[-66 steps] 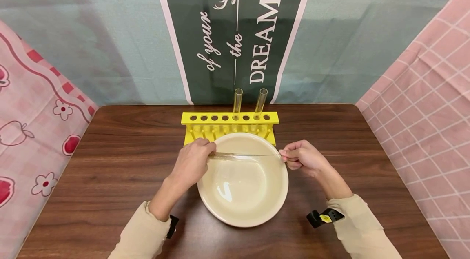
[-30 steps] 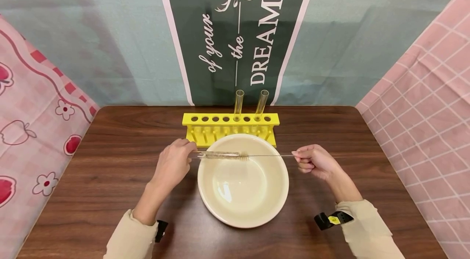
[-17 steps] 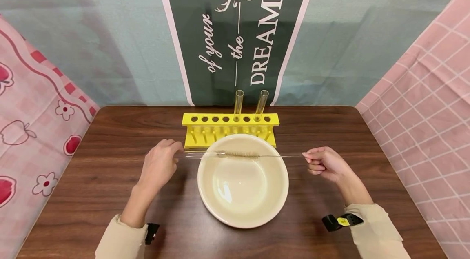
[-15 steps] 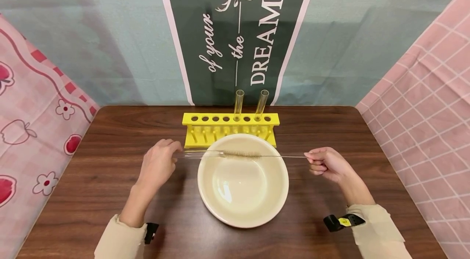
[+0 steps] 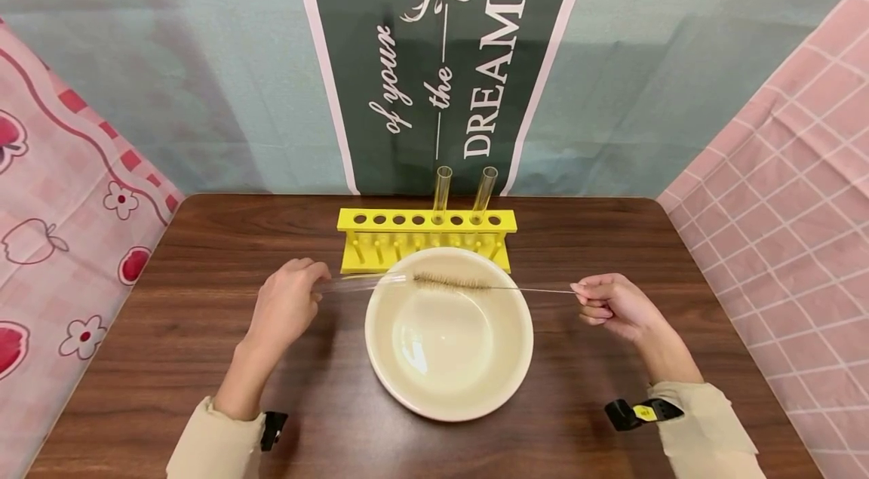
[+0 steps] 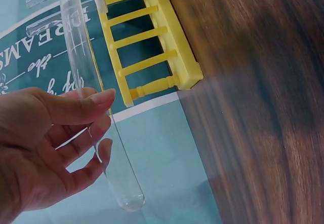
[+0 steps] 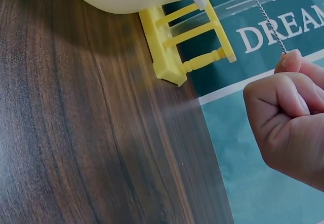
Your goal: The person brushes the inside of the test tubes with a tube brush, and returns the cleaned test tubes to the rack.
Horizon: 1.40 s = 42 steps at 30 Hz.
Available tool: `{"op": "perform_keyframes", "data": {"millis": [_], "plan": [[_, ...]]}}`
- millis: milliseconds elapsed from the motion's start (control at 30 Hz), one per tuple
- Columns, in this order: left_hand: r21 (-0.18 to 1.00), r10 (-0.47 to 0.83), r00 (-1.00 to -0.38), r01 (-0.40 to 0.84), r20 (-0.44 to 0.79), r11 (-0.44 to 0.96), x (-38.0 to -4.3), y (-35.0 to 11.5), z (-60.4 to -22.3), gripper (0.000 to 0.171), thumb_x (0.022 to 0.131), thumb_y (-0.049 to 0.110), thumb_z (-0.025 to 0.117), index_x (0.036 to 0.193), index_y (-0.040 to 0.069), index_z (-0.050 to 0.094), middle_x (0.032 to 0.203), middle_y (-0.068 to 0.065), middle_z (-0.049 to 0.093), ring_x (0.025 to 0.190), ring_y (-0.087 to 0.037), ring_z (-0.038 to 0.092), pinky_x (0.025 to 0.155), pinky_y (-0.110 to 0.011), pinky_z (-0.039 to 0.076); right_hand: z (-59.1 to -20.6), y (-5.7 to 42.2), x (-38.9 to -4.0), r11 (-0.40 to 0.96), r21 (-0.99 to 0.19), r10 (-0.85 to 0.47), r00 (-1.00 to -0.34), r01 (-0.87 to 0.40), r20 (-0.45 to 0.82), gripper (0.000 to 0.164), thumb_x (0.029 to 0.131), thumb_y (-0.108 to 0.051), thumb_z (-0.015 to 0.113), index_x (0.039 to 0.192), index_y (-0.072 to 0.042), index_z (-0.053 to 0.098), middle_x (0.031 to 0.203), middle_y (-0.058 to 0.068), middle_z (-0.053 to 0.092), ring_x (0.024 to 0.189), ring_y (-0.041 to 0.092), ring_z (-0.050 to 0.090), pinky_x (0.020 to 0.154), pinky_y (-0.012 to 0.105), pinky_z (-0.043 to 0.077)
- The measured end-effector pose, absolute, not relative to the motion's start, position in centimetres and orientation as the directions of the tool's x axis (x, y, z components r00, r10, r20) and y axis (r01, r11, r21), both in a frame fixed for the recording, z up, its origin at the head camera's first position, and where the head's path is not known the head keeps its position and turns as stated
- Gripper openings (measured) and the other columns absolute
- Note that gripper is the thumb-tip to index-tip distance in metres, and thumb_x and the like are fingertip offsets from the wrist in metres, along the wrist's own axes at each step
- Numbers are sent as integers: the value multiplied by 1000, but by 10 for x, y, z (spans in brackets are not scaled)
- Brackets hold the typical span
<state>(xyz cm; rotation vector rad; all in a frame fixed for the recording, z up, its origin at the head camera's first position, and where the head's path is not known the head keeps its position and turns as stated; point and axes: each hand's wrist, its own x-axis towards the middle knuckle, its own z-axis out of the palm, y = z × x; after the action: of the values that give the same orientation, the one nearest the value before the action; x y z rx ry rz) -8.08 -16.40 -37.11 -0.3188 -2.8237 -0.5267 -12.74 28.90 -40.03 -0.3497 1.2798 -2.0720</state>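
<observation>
My left hand [image 5: 287,307] holds a clear glass test tube [image 6: 124,181] between thumb and fingers, its rounded end pointing away from the basin in the left wrist view. The tube lies nearly level, with its mouth over the left side of a cream basin [image 5: 444,358]. Right at that mouth is the tip of a test tube brush [image 5: 451,282], its tan bristles exposed above the basin. On the right, my right hand [image 5: 616,307] pinches the end of the brush's twisted wire handle [image 7: 264,17] between thumb and forefinger, the other fingers curled.
Behind the basin stands a yellow test tube rack [image 5: 387,221] with a row of holes and pegs. Two test tubes, one upright [image 5: 442,196] and one leaning [image 5: 483,196], stand in it. The brown wooden table [image 5: 204,275] ends at a grey-green cloth backdrop [image 5: 237,87].
My hands have moved apart, left hand leftward and right hand rightward. The brush, earlier inside the tube, has slid out until its bristles show. Rack and basin have stayed put.
</observation>
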Motion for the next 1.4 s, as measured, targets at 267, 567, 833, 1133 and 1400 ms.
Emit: {"op": "perform_keyframes", "data": {"millis": [267,567,833,1133,1400], "plan": [[319,197,-949,272,248,908,-81,-160,-370,31,62,-19,63,82,5,66,78,-6,60,78,-26,58,61,-40,47,-403,284,-127,-249,-891,-655,-744,380,-134,40,92,10,28,69,-3,57,55,1,20,45,14,6,45,26,9],[363,257,-950,307,180,880,-83,-161,-370,32,61,-19,60,79,8,66,76,-3,61,75,-24,59,64,-40,47,-400,282,-123,-105,-969,-579,-806,223,-122,31,94,4,37,66,0,50,53,5,20,44,17,9,44,32,8],[426,290,-952,304,99,852,-85,-165,-369,28,62,-16,67,79,6,67,78,-4,63,72,-21,60,65,-38,48,-390,279,-118,321,-937,-432,-902,-136,-17,23,91,-3,52,68,1,52,51,8,34,43,12,30,40,33,25],[495,330,-943,303,35,815,-88,-173,-366,27,62,-15,68,77,7,67,75,-2,63,69,-17,58,64,-37,48,-390,287,-114,335,-865,-602,-791,-373,108,19,86,10,51,81,-7,58,63,11,51,56,13,50,49,28,42],[495,353,-935,321,31,807,-90,-177,-367,26,62,-14,68,75,8,66,70,0,61,64,-13,54,60,-33,45,-398,279,-107,476,-745,-534,-827,-466,176,22,80,9,61,79,-13,63,60,5,52,53,8,47,46,24,41]]}}
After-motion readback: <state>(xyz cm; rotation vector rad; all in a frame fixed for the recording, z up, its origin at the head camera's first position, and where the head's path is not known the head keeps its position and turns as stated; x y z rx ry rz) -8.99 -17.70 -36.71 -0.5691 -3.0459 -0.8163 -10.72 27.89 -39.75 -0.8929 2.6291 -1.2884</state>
